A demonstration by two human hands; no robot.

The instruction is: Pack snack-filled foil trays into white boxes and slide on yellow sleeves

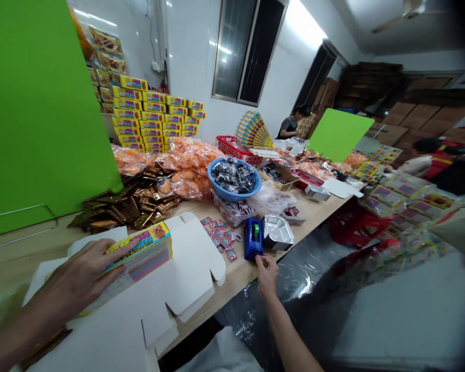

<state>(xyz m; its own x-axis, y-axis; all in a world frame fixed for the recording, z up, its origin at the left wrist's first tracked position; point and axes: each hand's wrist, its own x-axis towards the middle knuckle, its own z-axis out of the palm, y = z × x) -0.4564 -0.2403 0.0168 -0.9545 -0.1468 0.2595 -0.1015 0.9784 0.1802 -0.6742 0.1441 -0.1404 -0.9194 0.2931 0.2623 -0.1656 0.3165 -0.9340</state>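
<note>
Left hand (81,271) clasps yellow box (153,257) over white cardboard (196,253); right hand (268,275) fingertips pinched at blue tape dispenser (249,244), can't tell if on tape; likely taping step, next move calls for clean tear, box kept steady

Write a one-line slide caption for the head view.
Left hand on a yellow box, right hand at a blue tape dispenser.

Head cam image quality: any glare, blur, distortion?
Head view: strong glare high on the wall, glints on the plastic sheet; head view: window leans, edges look stretched, top right corner dark; head view: lower right blurred, yellow box in the left hand sharper.
</note>
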